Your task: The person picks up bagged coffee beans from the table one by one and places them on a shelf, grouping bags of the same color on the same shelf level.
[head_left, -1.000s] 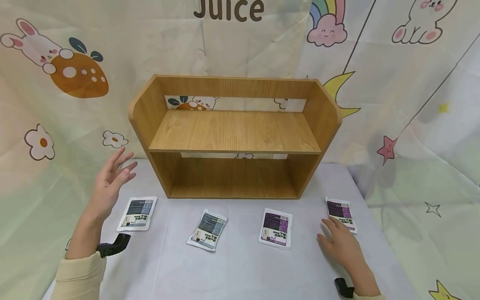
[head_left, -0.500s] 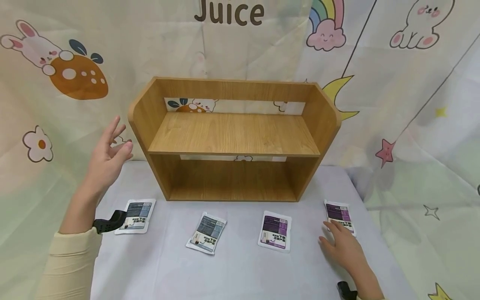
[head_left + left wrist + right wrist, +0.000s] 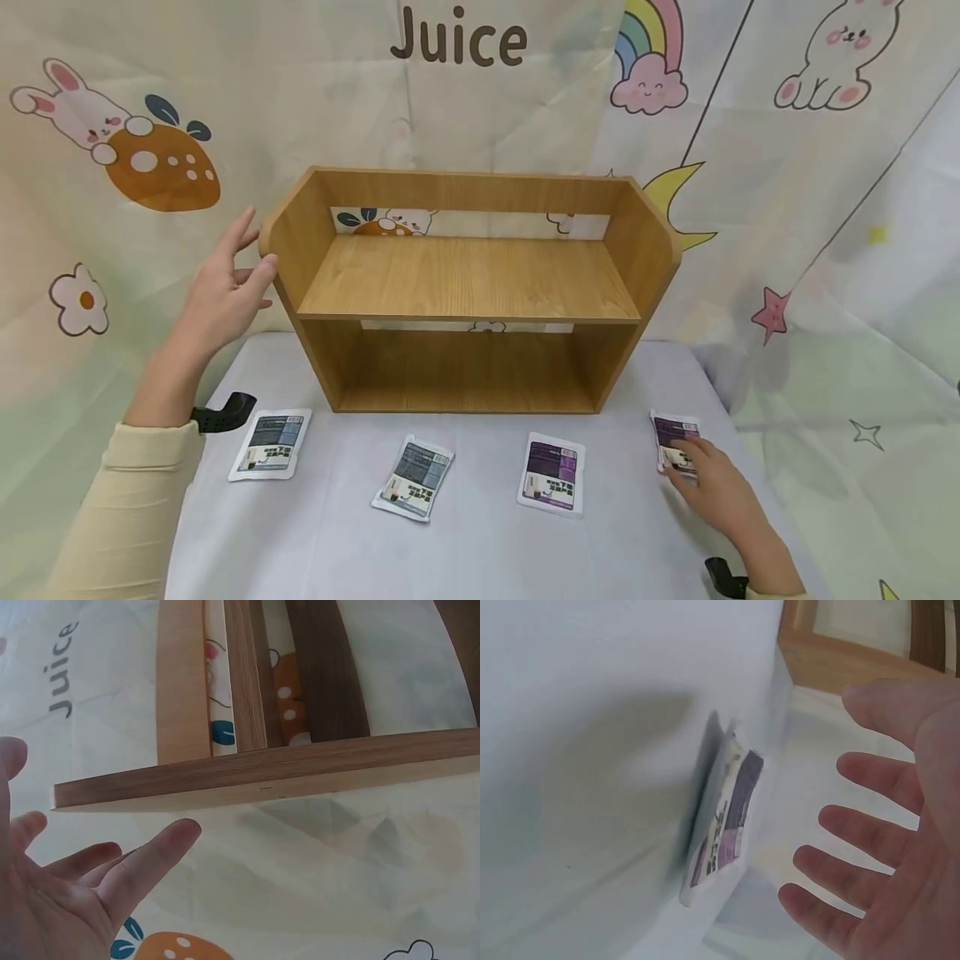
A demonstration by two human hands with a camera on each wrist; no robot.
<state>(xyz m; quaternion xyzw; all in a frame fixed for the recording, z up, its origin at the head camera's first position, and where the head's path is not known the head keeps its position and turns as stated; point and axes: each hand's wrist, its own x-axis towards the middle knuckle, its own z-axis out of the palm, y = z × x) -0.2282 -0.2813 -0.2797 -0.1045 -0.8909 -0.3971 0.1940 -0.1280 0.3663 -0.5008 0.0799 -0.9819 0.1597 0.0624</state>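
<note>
A two-tier wooden shelf (image 3: 468, 279) stands at the back of the white table. My left hand (image 3: 225, 300) is raised beside its left side panel (image 3: 298, 242), fingers spread and holding nothing. In the left wrist view a gap shows between that hand (image 3: 82, 892) and the panel's edge (image 3: 262, 765). My right hand (image 3: 720, 492) hovers over the far-right purple-labelled packet (image 3: 671, 429), covering its lower part. The right wrist view shows this hand (image 3: 900, 825) with its fingers apart, and the packet (image 3: 726, 821) lying flat on the cloth, not gripped.
On the table, in a row before the shelf, lie another purple-labelled packet (image 3: 552, 473) and two blue-grey-labelled packets, one at the left (image 3: 272, 446) and one tilted near the middle (image 3: 414, 479). A printed cloth backdrop (image 3: 480, 108) hangs close behind the shelf.
My left hand has risen from above the left packet to beside the shelf's side panel. The right hand has shifted slightly right over its packet. The whole head view has tilted up a little.
</note>
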